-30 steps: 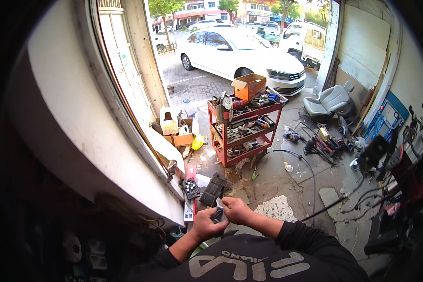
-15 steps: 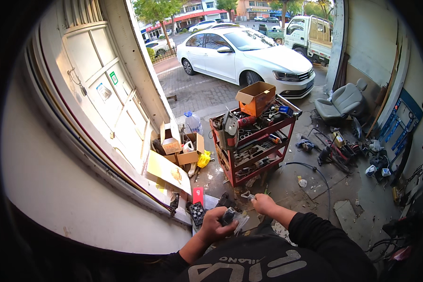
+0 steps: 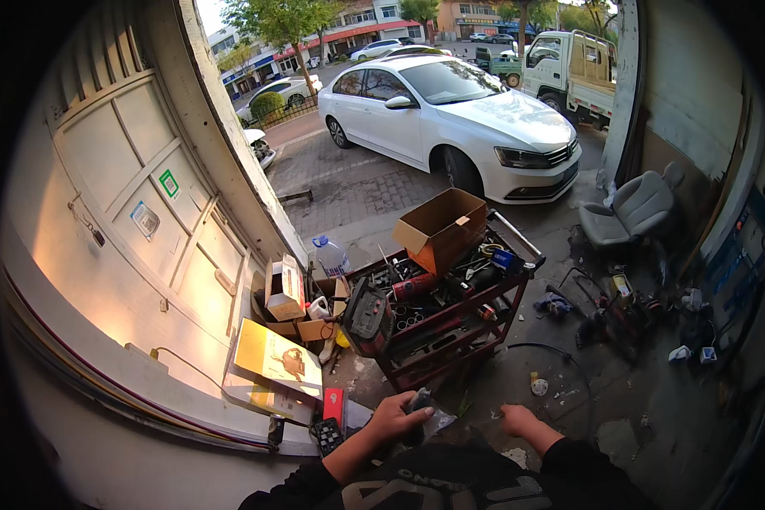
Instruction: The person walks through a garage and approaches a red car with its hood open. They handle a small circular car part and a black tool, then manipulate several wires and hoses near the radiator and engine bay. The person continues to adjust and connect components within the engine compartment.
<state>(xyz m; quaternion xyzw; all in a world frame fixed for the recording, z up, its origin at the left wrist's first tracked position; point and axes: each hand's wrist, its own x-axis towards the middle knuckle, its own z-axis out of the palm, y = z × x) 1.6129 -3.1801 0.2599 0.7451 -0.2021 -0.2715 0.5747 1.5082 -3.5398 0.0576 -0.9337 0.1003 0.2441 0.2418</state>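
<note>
My left hand (image 3: 394, 418) is wrapped round a small dark part (image 3: 422, 398), whose exact kind I cannot make out. Clear plastic film (image 3: 439, 420) sticks out beside that part, below my thumb. To the right, my right hand (image 3: 525, 423) is closed, apart from the left. A tiny pale bit shows at its fingertips, too small to name. Both hands are in front of the red tool cart (image 3: 450, 344). Below and left of my left hand are a red box (image 3: 335, 405) and a black block with pale squares (image 3: 326, 435).
An orange cardboard box (image 3: 450, 242) and tools top the cart, with a dark-topped case (image 3: 369, 311) at its left end. Cartons (image 3: 286, 287) line the left wall. A black hose (image 3: 580, 374) crosses the floor. A grey car seat (image 3: 627, 210) and a white car (image 3: 450, 119) stand beyond.
The view has shifted, bringing the cart closer to my hands. My right hand has moved away from the left, and the small pale thing at its fingertips shows less.
</note>
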